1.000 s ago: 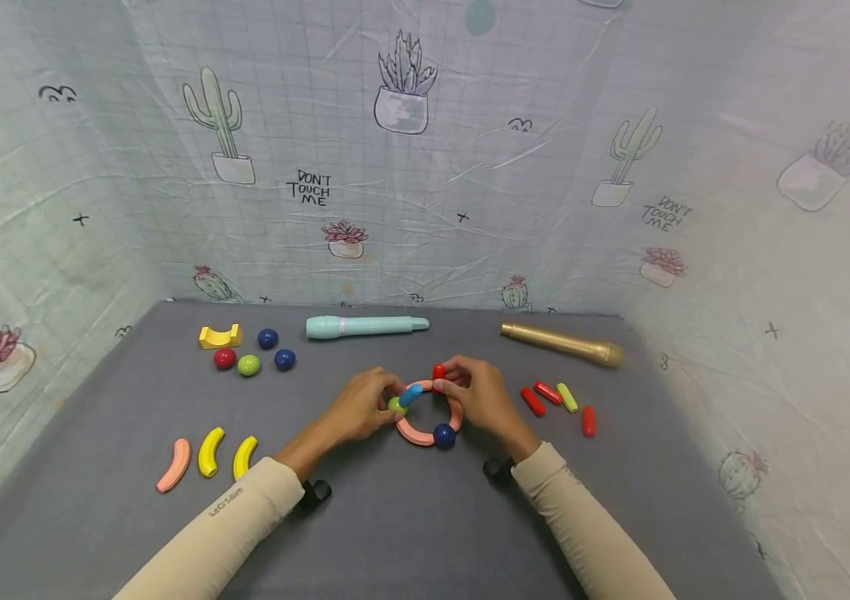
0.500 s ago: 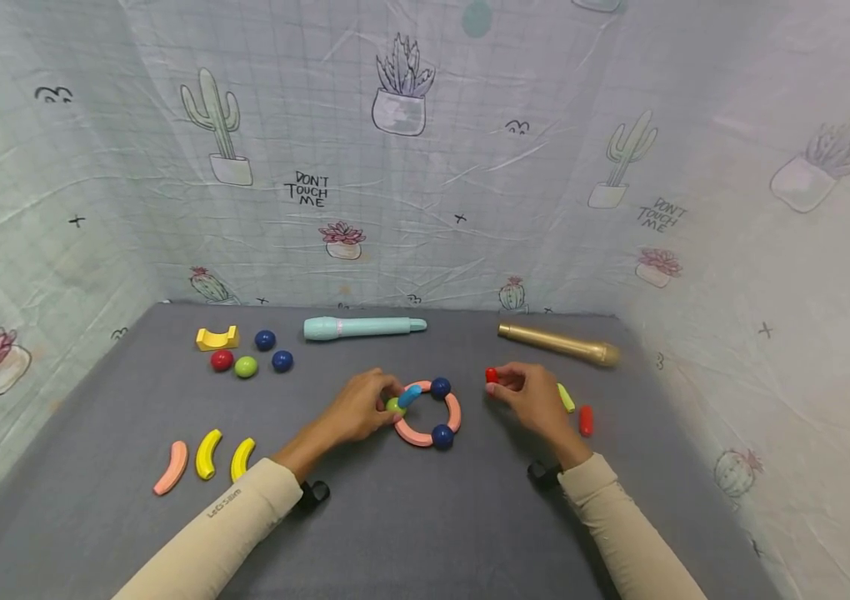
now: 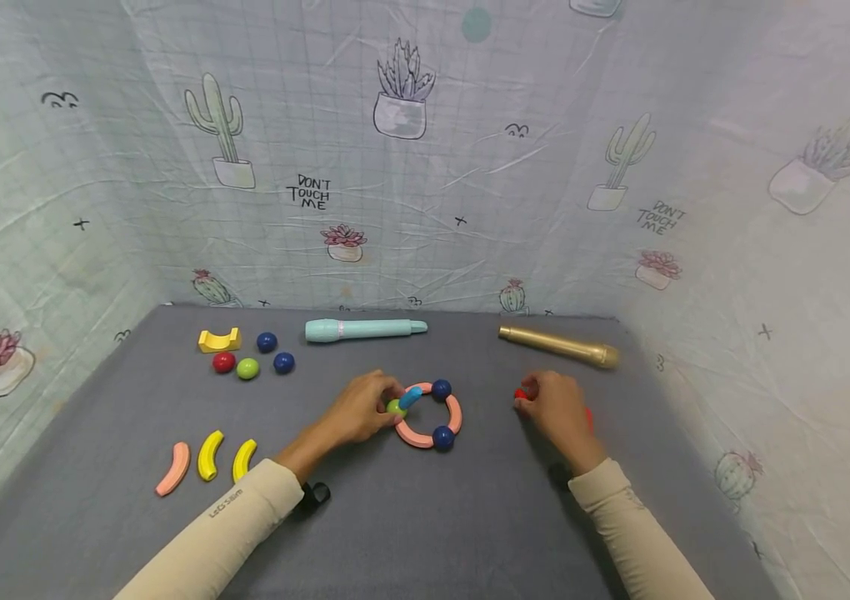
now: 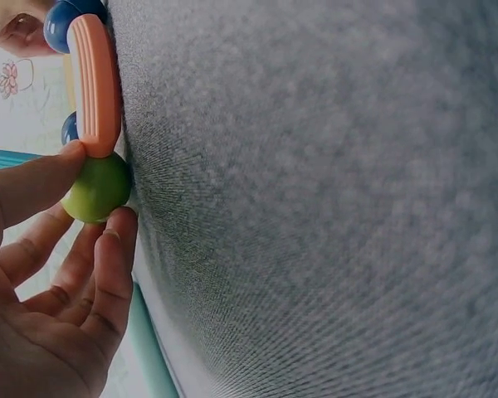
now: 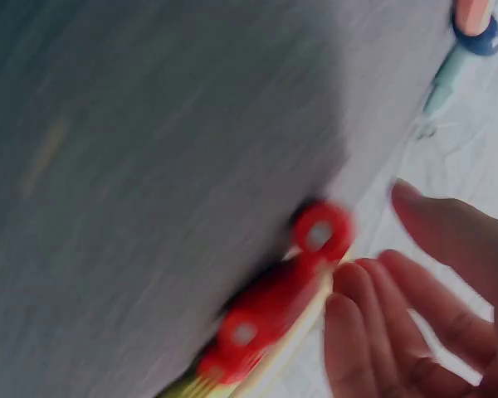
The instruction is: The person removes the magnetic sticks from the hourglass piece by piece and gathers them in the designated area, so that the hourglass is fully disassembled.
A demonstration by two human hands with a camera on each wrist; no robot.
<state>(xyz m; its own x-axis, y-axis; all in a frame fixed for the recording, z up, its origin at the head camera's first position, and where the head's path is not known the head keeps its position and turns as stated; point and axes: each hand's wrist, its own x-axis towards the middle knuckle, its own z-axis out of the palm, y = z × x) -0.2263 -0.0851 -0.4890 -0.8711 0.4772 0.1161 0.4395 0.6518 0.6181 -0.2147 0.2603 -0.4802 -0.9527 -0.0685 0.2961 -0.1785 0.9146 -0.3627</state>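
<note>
My left hand pinches a green ball between thumb and fingertips. The ball belongs to a ring on the grey cloth, made of curved pink rods and two dark blue balls. A bright blue rod sticks up from the green ball. To the ring's right is my right hand, beside several short red rods. Its thumb and fingers stand apart in the right wrist view, with a red rod lying just past the fingertips. That view is blurred, and the hand hides part of the rods from above.
At the left lie yellow curved rods and a pink one. Farther back are a yellow block, a red ball, and green and blue balls. A teal microphone and a gold microphone lie near the back wall.
My right hand has carried a red rod away from the ring's far blue ball to the right, and let it go by the other red rods. My left hand stays on the green ball.
</note>
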